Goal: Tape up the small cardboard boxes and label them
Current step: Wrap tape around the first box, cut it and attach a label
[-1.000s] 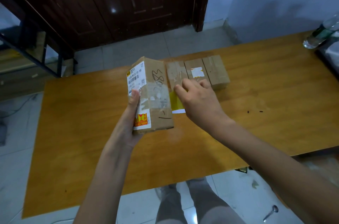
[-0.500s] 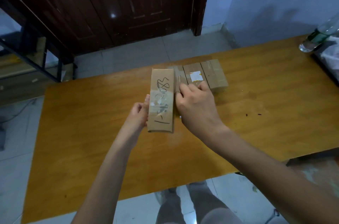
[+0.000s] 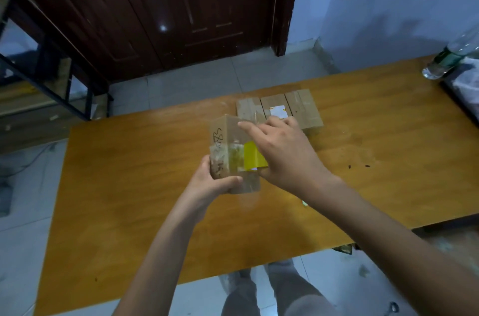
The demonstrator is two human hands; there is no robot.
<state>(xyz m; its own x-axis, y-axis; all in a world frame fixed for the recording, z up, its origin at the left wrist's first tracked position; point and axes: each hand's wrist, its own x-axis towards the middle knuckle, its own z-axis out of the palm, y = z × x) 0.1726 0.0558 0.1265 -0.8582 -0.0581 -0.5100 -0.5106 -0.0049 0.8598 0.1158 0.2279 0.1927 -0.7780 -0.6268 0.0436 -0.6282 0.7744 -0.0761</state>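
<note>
My left hand (image 3: 216, 183) grips the cardboard box (image 3: 232, 152) by its near end, steadying it above the table (image 3: 129, 186). My right hand (image 3: 281, 152) lies fingers extended across its yellow label (image 3: 252, 159), apparently pressing. Just beyond sit three boxes (image 3: 278, 111).

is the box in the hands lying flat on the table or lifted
Lifted: the left hand grips the box by its lower end, tilted above the table.

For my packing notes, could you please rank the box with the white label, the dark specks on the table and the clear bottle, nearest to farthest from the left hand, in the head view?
From the left hand:
1. Box with the white label, just beyond it in the row.
2. Dark specks, to the right on the table.
3. Clear bottle, at the far right corner.
</note>
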